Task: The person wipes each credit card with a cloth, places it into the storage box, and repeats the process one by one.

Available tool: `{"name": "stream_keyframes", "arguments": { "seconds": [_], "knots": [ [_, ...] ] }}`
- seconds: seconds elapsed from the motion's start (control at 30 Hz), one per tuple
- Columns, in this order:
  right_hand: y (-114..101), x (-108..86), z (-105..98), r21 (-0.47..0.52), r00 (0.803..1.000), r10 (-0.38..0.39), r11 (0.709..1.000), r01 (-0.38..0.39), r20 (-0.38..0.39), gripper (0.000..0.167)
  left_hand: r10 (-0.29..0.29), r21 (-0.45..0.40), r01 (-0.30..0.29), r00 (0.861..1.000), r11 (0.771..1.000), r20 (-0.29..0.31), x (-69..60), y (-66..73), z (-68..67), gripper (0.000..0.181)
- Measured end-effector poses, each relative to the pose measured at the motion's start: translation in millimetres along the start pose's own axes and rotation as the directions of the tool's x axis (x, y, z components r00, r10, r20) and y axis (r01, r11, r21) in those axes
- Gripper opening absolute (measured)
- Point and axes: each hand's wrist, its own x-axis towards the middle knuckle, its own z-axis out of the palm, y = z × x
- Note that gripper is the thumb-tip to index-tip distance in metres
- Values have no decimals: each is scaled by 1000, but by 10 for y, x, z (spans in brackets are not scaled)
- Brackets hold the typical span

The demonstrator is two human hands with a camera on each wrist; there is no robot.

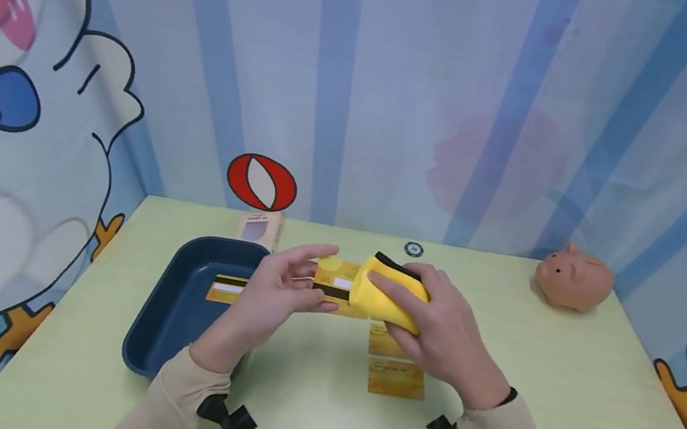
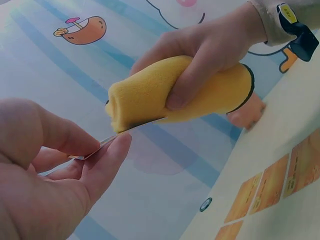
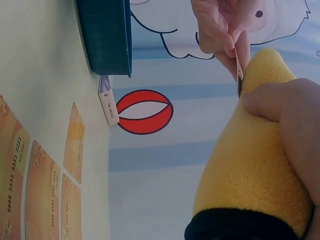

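My left hand (image 1: 270,294) pinches a gold bank card (image 1: 331,272) with a black stripe between thumb and fingers, above the table. My right hand (image 1: 450,333) grips a yellow fuzzy cloth piece (image 1: 381,292) with a black edge, its fingers curled round it. One end of the cloth touches the card and covers part of it, as the left wrist view also shows. Below the right hand, gold bank cards (image 1: 396,379) lie side by side on the table, partly hidden by the hands. Another gold card (image 1: 225,291) lies in the dark blue tray (image 1: 149,318), left of my left hand.
A pink piggy bank (image 1: 575,278) stands at the back right. A small round disc (image 1: 413,249) lies near the table's back edge. A small pale box (image 1: 260,227) is behind the tray. A printed fabric backdrop (image 1: 391,100) rises behind the table.
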Motion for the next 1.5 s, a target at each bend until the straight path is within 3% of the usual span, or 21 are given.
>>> {"name": "stream_keyframes", "arguments": {
  "seconds": [0.17,0.37,0.57,0.7,0.9,1.2,1.5],
  "knots": [
    [43,5,16,-18,1000,-6,1000,6,-10,65,-1,15,1,1000,1000,-23,-33,43,-72,62],
    [87,19,-10,-17,999,10,1000,-11,-30,63,48,92,-43,997,995,-54,-34,70,-177,63],
    [109,21,-20,12,998,44,999,-44,-37,64,43,187,-15,988,982,-146,-67,122,-421,62],
    [134,1,-46,31,996,80,996,-79,-41,65,55,293,11,975,956,-217,-84,175,-650,60],
    [183,-18,-87,50,991,120,992,-117,-64,66,54,430,91,948,898,-313,-101,183,-1021,60],
    [208,-26,-129,78,988,142,988,-137,-65,66,-15,449,220,909,866,-418,-85,31,-1495,60],
    [227,-41,-172,69,984,164,985,-160,-64,65,-130,539,342,911,770,-392,-28,-103,-1735,56]
  ]
}}
